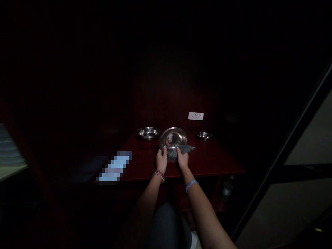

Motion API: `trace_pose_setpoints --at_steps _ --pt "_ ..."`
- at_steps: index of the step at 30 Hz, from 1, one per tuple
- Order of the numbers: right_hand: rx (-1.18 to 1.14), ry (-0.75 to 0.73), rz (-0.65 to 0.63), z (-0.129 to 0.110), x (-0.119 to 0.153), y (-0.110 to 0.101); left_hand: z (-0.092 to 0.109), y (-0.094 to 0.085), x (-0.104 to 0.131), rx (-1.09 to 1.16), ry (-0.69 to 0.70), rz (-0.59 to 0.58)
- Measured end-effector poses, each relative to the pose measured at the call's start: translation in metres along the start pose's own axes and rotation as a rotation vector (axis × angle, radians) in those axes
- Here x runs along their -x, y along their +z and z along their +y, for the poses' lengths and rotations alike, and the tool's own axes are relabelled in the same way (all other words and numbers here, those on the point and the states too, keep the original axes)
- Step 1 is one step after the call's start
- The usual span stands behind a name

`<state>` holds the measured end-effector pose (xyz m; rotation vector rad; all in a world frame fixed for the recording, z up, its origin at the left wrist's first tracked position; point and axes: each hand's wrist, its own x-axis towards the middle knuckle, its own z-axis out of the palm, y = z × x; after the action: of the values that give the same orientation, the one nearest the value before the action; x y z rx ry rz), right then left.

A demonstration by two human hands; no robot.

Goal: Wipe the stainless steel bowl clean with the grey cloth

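Observation:
Tilted up over the dark red table (207, 160) is a round, shiny metal plate (173, 135). My left hand (161, 161) grips its lower left rim, thumb on the face turned toward me. At the lower right rim, my right hand (183, 159) pinches a grey cloth (186, 148) against the plate. One corner of the cloth sticks out to the right, and part of it lies along the plate's lower edge. The fingers behind the plate and cloth are hidden.
A wide metal bowl (148, 133) stands behind the plate on the left, a smaller metal bowl (204, 136) on the right. A white socket panel (196, 116) is on the back wall. A blurred-out bright rectangle (114, 168) lies at the left. Below right, a jar (226, 189) stands in shadow.

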<state>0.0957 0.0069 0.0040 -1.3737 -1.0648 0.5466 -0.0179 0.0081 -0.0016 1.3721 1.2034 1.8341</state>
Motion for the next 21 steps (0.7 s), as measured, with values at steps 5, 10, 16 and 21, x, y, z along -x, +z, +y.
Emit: trace_pose_setpoints --at_steps 5,10,16,21 --pt "-0.055 0.054 -0.001 0.0005 -0.0008 -0.0003 0.0011 0.0005 0.0013 0.041 0.0 -0.05" --pt "-0.075 0.059 -0.011 0.0024 -0.0022 0.0009 0.0013 0.0031 0.0025 0.068 -0.017 -0.072" --pt "-0.046 0.052 -0.018 0.004 -0.0029 0.0015 -0.0036 0.0047 0.0011 0.064 0.001 -0.131" --pt "-0.031 0.073 -0.037 0.0056 -0.0045 0.0025 0.0006 0.0045 0.0005 0.053 -0.001 -0.111"
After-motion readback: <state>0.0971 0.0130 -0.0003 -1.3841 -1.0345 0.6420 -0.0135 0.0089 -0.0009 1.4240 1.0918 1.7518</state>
